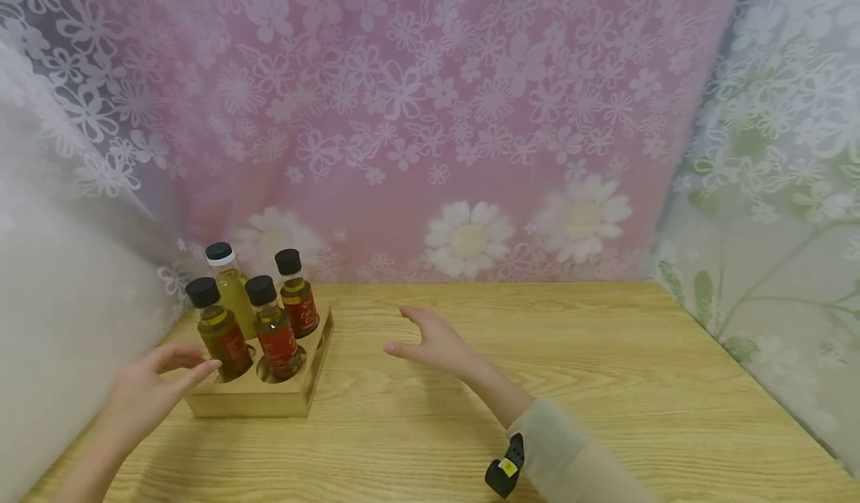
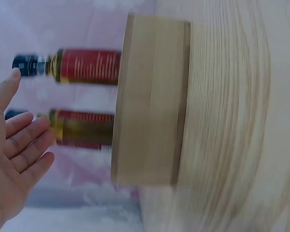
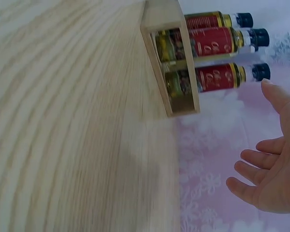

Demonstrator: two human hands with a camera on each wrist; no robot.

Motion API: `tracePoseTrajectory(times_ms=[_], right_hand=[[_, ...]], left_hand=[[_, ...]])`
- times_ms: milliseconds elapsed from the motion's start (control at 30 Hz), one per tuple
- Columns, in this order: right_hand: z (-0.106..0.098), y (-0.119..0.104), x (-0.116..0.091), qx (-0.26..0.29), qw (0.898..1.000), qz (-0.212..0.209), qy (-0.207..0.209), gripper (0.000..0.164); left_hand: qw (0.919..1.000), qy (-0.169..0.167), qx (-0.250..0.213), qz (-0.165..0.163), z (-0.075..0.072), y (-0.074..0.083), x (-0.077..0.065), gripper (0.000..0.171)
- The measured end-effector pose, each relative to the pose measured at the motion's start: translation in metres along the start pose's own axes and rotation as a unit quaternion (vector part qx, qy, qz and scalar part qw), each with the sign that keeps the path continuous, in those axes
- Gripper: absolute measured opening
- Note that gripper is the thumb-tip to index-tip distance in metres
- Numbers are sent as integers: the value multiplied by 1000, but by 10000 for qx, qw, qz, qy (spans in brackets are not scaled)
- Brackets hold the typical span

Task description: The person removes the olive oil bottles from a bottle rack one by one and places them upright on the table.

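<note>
A wooden rack (image 1: 248, 404) with round holes stands at the left of the table, holding several upright oil bottles with black caps. In its front row are a left oil bottle (image 1: 227, 342) and a right oil bottle (image 1: 278, 342), both red-labelled. Behind them stand a pale yellow bottle (image 1: 235, 294) and another red-labelled bottle (image 1: 300, 305). My left hand (image 1: 151, 383) is at the rack's left front, thumb and fingers spread beside the front left bottle and gripping nothing. To the right of the rack, my right hand (image 1: 433, 345) hovers over the table, thumb apart from the fingers, holding nothing.
The wood-grain table (image 1: 571, 354) stretches to the right of the rack. A pink flowered curtain (image 1: 403, 115) hangs behind it, with pale curtains at the left (image 1: 67, 264) and right (image 1: 779, 212) sides. A black band (image 1: 507, 469) circles my right wrist.
</note>
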State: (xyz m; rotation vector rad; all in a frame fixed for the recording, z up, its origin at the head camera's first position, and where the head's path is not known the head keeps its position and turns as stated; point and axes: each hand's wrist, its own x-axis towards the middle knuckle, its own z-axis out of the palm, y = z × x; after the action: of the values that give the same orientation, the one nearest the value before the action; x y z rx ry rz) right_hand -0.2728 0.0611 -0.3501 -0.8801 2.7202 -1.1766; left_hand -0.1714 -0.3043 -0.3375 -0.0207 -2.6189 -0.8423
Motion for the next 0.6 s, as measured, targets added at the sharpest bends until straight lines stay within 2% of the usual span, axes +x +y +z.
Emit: tracePoseTrajectory(times_ms=[133, 267, 367, 600], right_hand=[[15, -10, 6, 122, 9998, 7, -133, 78], [28, -19, 13, 223, 9996, -31, -139, 77], [37, -25, 18, 371, 9992, -30, -153, 77], [60, -39, 25, 580, 9978, 193, -272, 77]], left_hand=[[9986, -469, -14, -261, -9, -23, 2, 59], [9933, -1083, 104, -401, -8, -44, 11, 81], [9886, -1415, 75, -505, -5, -55, 17, 94], [9788, -1852, -588, -653, 2, -69, 26, 100]])
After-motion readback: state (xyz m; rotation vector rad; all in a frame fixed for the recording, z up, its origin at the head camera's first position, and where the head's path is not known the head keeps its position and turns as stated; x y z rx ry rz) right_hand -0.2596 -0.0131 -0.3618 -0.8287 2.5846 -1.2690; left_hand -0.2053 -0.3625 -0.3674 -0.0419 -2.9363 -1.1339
